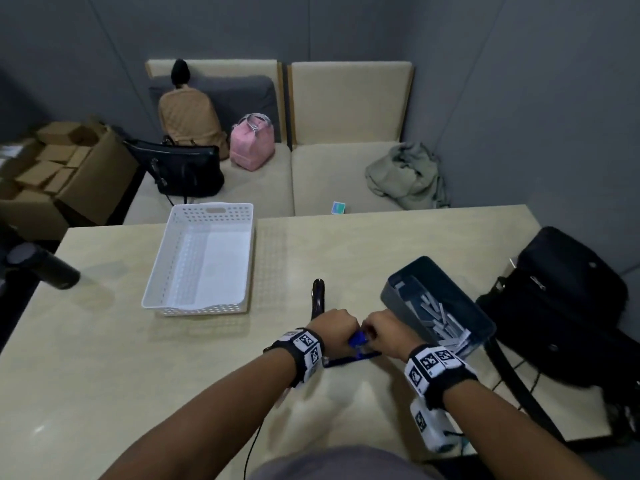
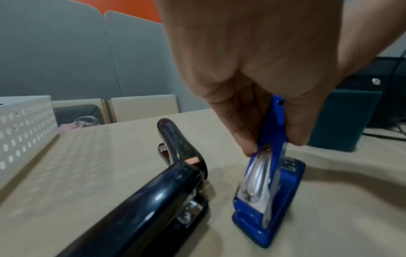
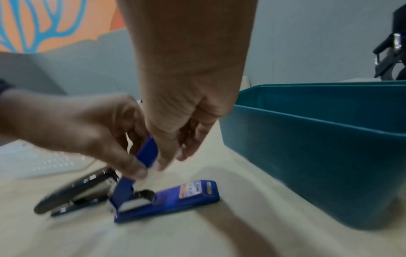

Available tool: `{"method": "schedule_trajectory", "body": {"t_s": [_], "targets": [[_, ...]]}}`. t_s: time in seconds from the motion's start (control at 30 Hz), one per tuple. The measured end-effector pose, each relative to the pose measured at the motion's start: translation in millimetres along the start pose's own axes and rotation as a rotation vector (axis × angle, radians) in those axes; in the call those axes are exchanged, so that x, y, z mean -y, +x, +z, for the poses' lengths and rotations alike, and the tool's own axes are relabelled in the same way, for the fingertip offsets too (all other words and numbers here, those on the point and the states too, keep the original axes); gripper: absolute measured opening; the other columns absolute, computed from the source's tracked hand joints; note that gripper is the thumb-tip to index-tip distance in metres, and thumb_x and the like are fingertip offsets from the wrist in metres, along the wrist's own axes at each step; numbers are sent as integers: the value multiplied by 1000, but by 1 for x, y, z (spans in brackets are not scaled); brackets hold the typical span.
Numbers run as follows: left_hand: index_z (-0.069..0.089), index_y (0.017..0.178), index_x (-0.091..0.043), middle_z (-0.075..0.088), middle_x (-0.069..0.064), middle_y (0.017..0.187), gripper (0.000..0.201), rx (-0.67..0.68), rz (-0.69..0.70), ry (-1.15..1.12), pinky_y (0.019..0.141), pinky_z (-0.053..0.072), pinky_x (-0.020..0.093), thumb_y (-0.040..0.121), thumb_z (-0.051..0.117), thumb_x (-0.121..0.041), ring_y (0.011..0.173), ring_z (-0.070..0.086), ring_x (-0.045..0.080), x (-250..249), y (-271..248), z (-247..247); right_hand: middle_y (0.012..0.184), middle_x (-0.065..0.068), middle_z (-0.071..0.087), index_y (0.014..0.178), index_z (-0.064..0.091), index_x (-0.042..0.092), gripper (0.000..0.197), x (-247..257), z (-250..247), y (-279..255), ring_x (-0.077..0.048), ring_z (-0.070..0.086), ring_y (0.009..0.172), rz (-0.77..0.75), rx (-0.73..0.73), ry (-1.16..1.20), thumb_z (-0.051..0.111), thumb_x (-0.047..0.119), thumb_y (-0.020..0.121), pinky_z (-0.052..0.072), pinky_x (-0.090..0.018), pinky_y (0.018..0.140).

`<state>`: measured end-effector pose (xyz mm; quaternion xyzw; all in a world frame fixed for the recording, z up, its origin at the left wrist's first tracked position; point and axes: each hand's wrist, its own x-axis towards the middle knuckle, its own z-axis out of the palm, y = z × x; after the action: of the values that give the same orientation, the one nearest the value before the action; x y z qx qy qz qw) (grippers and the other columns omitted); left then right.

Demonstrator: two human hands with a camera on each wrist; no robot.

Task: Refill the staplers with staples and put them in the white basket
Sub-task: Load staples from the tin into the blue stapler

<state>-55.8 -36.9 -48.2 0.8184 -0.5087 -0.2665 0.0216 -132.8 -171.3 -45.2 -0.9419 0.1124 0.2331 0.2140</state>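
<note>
A blue stapler (image 1: 358,341) (image 2: 270,191) (image 3: 175,196) lies on the table with its top lid swung up. My left hand (image 1: 334,323) (image 2: 273,145) (image 3: 136,167) pinches that raised lid between thumb and fingers. My right hand (image 1: 377,327) (image 3: 173,160) hovers at the lid with its thumb against it and fingers curled down; whether it holds anything is hidden. A black stapler (image 1: 318,296) (image 2: 153,200) (image 3: 77,191) lies just left of the blue one. The white basket (image 1: 157,261) (image 2: 24,125) stands further left, with nothing in it.
A teal bin (image 1: 391,292) (image 3: 318,156) with several staple strips (image 1: 436,313) sits right beside my right hand. A black bag (image 1: 561,306) fills the table's right edge. A dark bottle (image 1: 45,268) lies at the left edge. A sofa with bags stands beyond the table.
</note>
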Motion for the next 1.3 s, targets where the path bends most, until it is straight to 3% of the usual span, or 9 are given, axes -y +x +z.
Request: {"method": "schedule_trajectory", "body": {"t_s": [0.2,0.3,0.43,0.5,0.6,0.83,0.97,1.17,1.3], "targets": [[64,74,-7,68,17,73,23,-73,-67,-14,64,50,36,77,60,-30,68,61,36,-15,2,1,69,-6,63,63,54,20,19,-21,2,-7,-26,62,64,-126,-50,-115,61,12,78,50,-34,55],[63,74,-10,69,10,73,17,-178,-187,-141,63,47,30,74,61,-27,69,62,28,-15,-7,3,69,1,63,73,69,18,12,-43,5,-6,-19,62,65,-106,-56,-147,63,11,81,51,-29,58],[60,66,-18,72,-2,75,6,-215,-371,-310,61,47,25,67,65,-16,67,63,17,1,-32,13,80,-7,71,82,75,11,13,-64,6,-2,-22,69,72,-149,-40,-222,65,18,88,58,-33,66],[57,68,-19,73,-1,78,5,-225,-462,-311,62,51,29,67,61,-15,75,68,22,6,-44,28,88,-9,70,87,72,9,14,-65,9,-3,-26,70,80,-204,-36,-323,61,17,91,54,-32,68],[60,88,-24,70,2,92,15,-203,-590,-151,66,46,33,75,55,-17,85,66,30,4,-49,51,100,-8,65,97,69,8,15,-71,17,-7,-27,68,88,-286,-22,-413,57,17,93,53,-34,72],[63,107,-21,59,4,107,28,-271,-471,-164,73,52,39,91,49,-38,96,61,26,-39,-13,66,105,-11,61,104,67,8,20,-79,13,-6,-30,65,93,-349,38,-424,49,13,96,50,-36,74],[66,108,-23,58,13,114,33,-121,-499,-354,85,50,37,88,53,-45,99,62,33,-50,29,55,98,-15,63,100,70,5,23,-72,3,1,-34,66,92,-254,91,-311,56,23,94,45,-34,68],[61,81,-29,65,4,91,31,23,-576,-478,71,48,31,69,65,-57,81,62,24,-35,53,53,97,-15,69,98,74,9,22,-72,5,7,-31,65,80,-146,105,-217,68,27,87,43,-29,64],[67,84,-21,70,4,92,20,86,-586,-525,73,51,31,69,66,-34,87,64,25,-32,62,46,101,-15,68,100,71,7,19,-70,9,6,-31,67,85,-123,84,-272,65,22,89,47,-31,66]]}}
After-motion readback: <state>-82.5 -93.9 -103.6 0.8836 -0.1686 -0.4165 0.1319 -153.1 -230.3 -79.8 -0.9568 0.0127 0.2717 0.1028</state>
